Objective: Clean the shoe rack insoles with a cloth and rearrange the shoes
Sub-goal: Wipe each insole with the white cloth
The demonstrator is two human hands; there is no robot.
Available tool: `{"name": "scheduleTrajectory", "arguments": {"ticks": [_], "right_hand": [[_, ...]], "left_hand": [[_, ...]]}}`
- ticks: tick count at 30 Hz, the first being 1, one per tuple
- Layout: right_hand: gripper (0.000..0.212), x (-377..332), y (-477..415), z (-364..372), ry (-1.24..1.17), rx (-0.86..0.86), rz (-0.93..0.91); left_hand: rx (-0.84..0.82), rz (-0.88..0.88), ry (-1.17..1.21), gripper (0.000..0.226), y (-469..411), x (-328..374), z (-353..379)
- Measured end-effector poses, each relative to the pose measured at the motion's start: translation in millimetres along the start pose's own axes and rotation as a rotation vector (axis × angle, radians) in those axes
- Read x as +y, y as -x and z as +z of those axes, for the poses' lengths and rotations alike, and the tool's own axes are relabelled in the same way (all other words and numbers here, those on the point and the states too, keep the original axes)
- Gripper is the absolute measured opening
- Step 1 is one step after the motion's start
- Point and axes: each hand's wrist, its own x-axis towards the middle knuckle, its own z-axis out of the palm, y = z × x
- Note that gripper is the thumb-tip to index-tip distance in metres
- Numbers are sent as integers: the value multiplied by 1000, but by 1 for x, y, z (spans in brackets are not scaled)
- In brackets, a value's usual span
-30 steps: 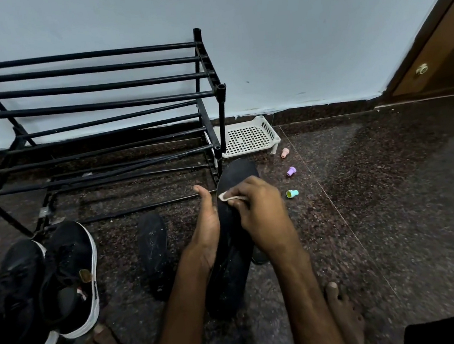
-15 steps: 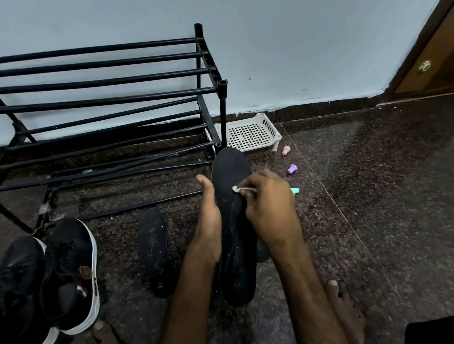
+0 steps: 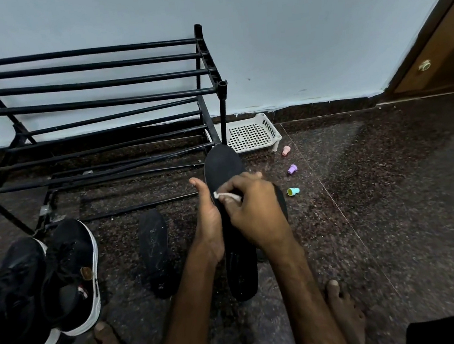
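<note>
Floor: dark speckled stone (image 3: 380,211), meeting a pale blue wall (image 3: 289,37), with a brown door (image 3: 448,42) at the far right.
Shoe rack: a black bar frame (image 3: 85,103) stood against the wall at the left, its shelves bare.
Held insole: a long black insole (image 3: 223,166) lay lengthwise between both hands, its toe end pointing at the rack's right post; whether its heel end touched the floor could not be told.
Left hand: it (image 3: 210,224) gripped the insole's left edge, thumb up along the side.
Right hand: it (image 3: 256,213) pinched a small white cloth (image 3: 227,196) with curled fingers, pressing it onto the insole's upper face.
Second insole: a black one (image 3: 155,245) lay flat on the floor, just left of the left forearm.
Sneakers: a black pair with white soles (image 3: 70,274) sat at the lower left, near the rack's foot.
Tray: a white perforated tray (image 3: 247,137) rested by the wall, beside the rack.
Caps: pink (image 3: 286,150), purple (image 3: 292,169) and teal (image 3: 293,191) pieces lay apart on the floor, right of the hands.
</note>
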Motion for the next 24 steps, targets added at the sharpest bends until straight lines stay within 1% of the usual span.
{"name": "scheduleTrajectory", "arguments": {"ticks": [2,3,6,7,8,9,11,12,13,14,15,17,18,20,21,22,23,24], "right_hand": [[11,3,1,-2,-19,-110,-12],[11,6,2,-3,-6,-105,9],[10,13,1,0,36,106,75],[10,10,0,2,44,161,67],[9,7,-1,2,26,174,45],[9,1,-1,1,-19,137,24],[10,-4,-1,-3,-102,-28,13],[10,-2,0,-4,-89,-101,10],[10,2,-1,-5,-31,-117,5],[11,7,-2,-4,28,-75,9],[11,11,-2,-5,76,5,33],[11,17,-4,-8,149,184,105],[11,19,-5,-12,181,269,135],[11,21,-5,-20,181,399,161],[11,22,-5,-24,156,429,148],[11,23,-5,-26,127,422,120],[11,23,-5,-25,98,371,85],[11,23,-4,-22,75,282,50]], "left_hand": [[-44,-7,30,118,2,2,-4],[-64,0,51,116,2,3,-5],[-36,18,48,107,-1,2,0],[-15,20,42,105,-2,0,1],[-11,15,42,107,-3,-1,0],[-21,4,34,112,-2,-1,0],[-41,-16,7,121,-1,1,-3],[-49,-23,26,121,-1,1,-4],[-56,-32,65,118,-1,1,-6],[-63,-34,117,111,-1,1,-6],[-46,-32,141,101,0,0,-4],[-58,-72,116,86,3,-1,6],[-74,-108,104,83,5,-2,10],[-65,-141,119,85,4,-4,12],[-51,-135,136,87,3,-3,9],[-45,-126,143,88,2,-1,9],[-41,-113,141,87,0,-1,8],[-39,-101,144,85,-1,-1,7]]}}
